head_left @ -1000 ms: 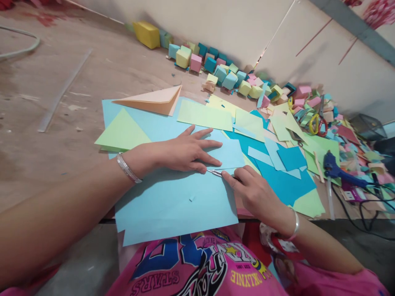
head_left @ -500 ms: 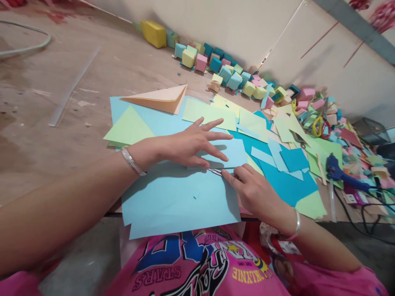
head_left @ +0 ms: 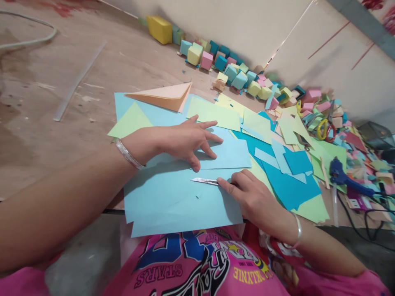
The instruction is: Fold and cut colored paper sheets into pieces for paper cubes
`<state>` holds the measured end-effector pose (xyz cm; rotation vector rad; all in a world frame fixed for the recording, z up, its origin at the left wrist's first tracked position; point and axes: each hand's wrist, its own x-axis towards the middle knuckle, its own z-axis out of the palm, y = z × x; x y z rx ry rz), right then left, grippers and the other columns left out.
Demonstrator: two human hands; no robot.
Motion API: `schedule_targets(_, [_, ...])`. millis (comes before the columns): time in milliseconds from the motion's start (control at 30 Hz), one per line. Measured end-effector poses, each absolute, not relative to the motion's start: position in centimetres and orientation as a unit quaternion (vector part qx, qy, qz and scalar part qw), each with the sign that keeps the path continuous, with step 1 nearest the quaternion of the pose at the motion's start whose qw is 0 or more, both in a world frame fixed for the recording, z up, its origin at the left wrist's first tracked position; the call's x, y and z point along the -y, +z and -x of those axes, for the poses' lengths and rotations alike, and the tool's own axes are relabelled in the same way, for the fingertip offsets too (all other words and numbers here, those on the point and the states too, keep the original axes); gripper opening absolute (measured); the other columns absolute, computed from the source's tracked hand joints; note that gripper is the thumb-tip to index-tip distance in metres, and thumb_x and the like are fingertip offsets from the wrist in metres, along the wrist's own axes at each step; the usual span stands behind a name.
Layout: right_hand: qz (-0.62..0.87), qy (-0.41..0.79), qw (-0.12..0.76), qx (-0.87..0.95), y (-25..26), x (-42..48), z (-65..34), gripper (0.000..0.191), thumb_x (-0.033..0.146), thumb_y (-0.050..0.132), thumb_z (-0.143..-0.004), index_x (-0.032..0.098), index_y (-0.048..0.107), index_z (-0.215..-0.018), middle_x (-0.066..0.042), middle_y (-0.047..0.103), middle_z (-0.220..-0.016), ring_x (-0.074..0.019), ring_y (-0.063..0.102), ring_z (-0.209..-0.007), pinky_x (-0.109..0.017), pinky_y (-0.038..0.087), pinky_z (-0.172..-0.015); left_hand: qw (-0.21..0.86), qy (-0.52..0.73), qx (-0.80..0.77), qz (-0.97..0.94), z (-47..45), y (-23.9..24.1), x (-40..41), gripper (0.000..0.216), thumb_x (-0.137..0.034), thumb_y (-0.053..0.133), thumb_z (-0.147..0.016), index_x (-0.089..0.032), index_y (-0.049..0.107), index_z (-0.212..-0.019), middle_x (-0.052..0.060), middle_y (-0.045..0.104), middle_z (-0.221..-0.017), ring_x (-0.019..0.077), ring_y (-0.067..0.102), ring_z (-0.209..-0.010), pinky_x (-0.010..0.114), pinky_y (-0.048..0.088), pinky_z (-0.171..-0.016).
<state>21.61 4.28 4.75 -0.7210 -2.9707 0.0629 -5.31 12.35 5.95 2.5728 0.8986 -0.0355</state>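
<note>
My left hand (head_left: 185, 142) rests with spread fingertips on a smaller light blue paper piece (head_left: 230, 154), pressing it down. My right hand (head_left: 251, 197) is closed on a thin metal blade (head_left: 204, 181), its tip pointing left. The blade lies on a large light blue sheet (head_left: 173, 197) at the table's near edge, just below the smaller piece. Both wrists carry silver bangles.
Green, yellow and dark blue paper sheets (head_left: 290, 181) lie scattered to the right. A folded peach paper (head_left: 166, 96) sits behind. Several small coloured paper boxes (head_left: 228, 70) line the wall. A blue glue gun (head_left: 345, 179) and yellow-handled scissors (head_left: 322, 127) lie at right.
The blade has come out from under the smaller blue piece and now lies exposed, lower on the big sheet. My left fingers curled onto their tips. The view shifted slightly.
</note>
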Motion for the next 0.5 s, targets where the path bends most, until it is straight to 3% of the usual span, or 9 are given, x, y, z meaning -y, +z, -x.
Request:
schedule_targets(133, [0.247, 0.023, 0.033, 0.968, 4.6, -4.0, -22.2, 0.044, 0.01, 0.05, -0.09, 0.009, 0.049, -0.134, -0.012, 0.056, -0.093, -0.0214, 0.046, -0.084, -0.034, 0.044, -0.07, 0.205, -0.017, -0.325, -0.923, 5.3, 6.1, -12.2, 0.047, -0.042, 0.079, -0.073, -0.039, 0.067, -0.118, 0.0, 0.037, -0.155, 0.0383, 0.004, -0.149, 0.069, 0.002, -0.111])
schedule_targets(267, [0.286, 0.011, 0.099, 0.953, 4.7, -4.4, -24.3, 0.046, 0.009, 0.049, -0.092, 0.016, 0.05, -0.137, -0.009, 0.055, -0.089, -0.0187, 0.048, -0.08, -0.031, 0.044, -0.066, 0.189, 0.008, -0.343, -0.92, 5.3, 5.9, -12.1, 0.084, -0.04, 0.083, -0.067, -0.038, 0.045, -0.142, 0.006, 0.025, -0.161, 0.0403, 0.002, -0.148, 0.067, 0.009, -0.111])
schedule_targets(333, [0.315, -0.01, 0.143, 0.938, 5.0, -4.8, -25.4, 0.048, 0.006, 0.046, -0.092, 0.022, 0.051, -0.137, -0.008, 0.056, -0.088, -0.018, 0.051, -0.08, -0.03, 0.044, -0.066, 0.188, 0.02, -0.347, -0.919, 5.4, 5.6, -12.1, 0.097, -0.041, 0.082, -0.067, -0.037, 0.032, -0.149, 0.008, 0.03, -0.158, 0.0405, 0.004, -0.148, 0.065, 0.011, -0.112])
schedule_targets(433, [0.378, -0.057, 0.178, 0.907, 5.8, -5.4, -27.0, 0.046, 0.007, 0.045, -0.092, 0.025, 0.058, -0.132, -0.007, 0.058, -0.086, -0.0179, 0.054, -0.078, -0.03, 0.044, -0.064, 0.181, 0.043, -0.33, -0.926, 5.5, 5.2, -12.1, 0.099, -0.04, 0.081, -0.069, -0.038, 0.026, -0.151, 0.008, 0.042, -0.151, 0.0395, 0.007, -0.148, 0.06, 0.011, -0.114])
schedule_targets(500, [0.422, -0.083, 0.18, 0.884, 6.0, -5.7, -27.8, 0.041, 0.009, 0.045, -0.092, 0.023, 0.062, -0.127, -0.007, 0.06, -0.085, -0.0182, 0.055, -0.077, -0.03, 0.044, -0.063, 0.171, 0.057, -0.319, -0.93, 5.5, 5.0, -12.1, 0.104, -0.037, 0.082, -0.067, -0.039, 0.023, -0.152, 0.009, 0.041, -0.151, 0.0389, 0.008, -0.148, 0.058, 0.012, -0.115])
